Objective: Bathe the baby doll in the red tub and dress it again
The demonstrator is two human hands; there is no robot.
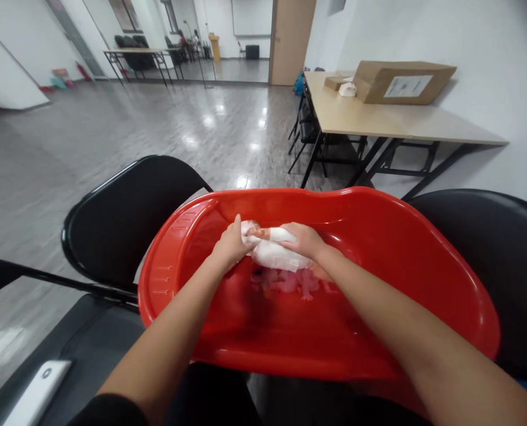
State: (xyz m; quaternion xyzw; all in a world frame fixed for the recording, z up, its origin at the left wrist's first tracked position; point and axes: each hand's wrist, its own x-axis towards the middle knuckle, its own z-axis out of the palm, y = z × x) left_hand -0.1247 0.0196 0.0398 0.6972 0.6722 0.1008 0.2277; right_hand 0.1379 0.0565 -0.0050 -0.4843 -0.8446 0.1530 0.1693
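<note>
A large red plastic tub (423, 278) rests across black chairs in front of me. Inside it lies a small doll (275, 254) wrapped in white cloth; pale pink limbs show faintly below the bundle against the red floor of the tub. My left hand (231, 244) grips the left end of the white bundle. My right hand (305, 239) lies over its top right part, fingers curled around the cloth. Both forearms reach in over the near rim.
A black folding chair (121, 219) stands at the left, another black chair (503, 248) at the right. A white phone (37, 393) lies on a dark seat at lower left. A wooden table (379, 121) with a cardboard box (401, 81) stands at the right wall.
</note>
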